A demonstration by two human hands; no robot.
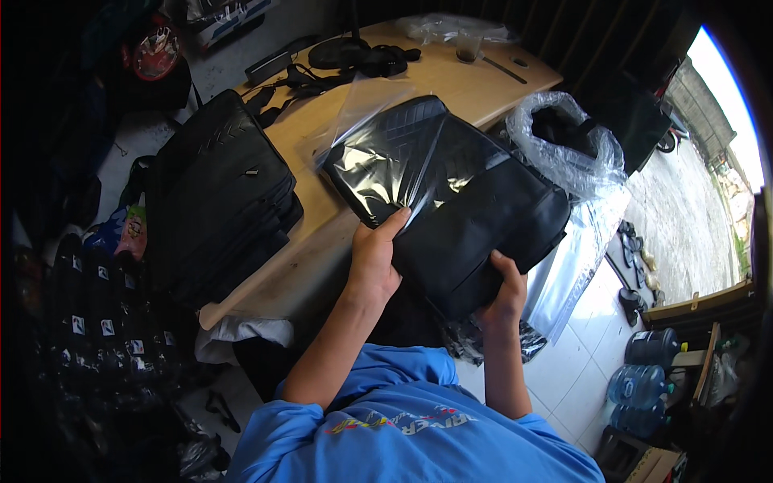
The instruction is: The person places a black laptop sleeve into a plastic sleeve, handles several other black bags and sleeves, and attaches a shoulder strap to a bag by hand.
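Note:
Held at a tilt over the near edge of the table is a flat black bag point(483, 221). A clear plastic sleeve point(385, 161) covers its far left part, and the near right part is bare. My left hand point(375, 256) is closed on the bag's near left side, its thumb pressing at the sleeve's edge. My right hand point(505, 294) grips the bag's near right side, thumb on top and the other fingers hidden beneath. To the left, a stack of similar black bags point(221, 173) rests on the table.
The wooden table point(451, 76) bears black straps point(310, 80), a cup point(469, 46) and more clear plastic at its far end. An open plastic sack point(564, 141) with dark contents stands right of it. Packed black goods point(105, 322) lie left; large water bottles point(640, 382) are at lower right.

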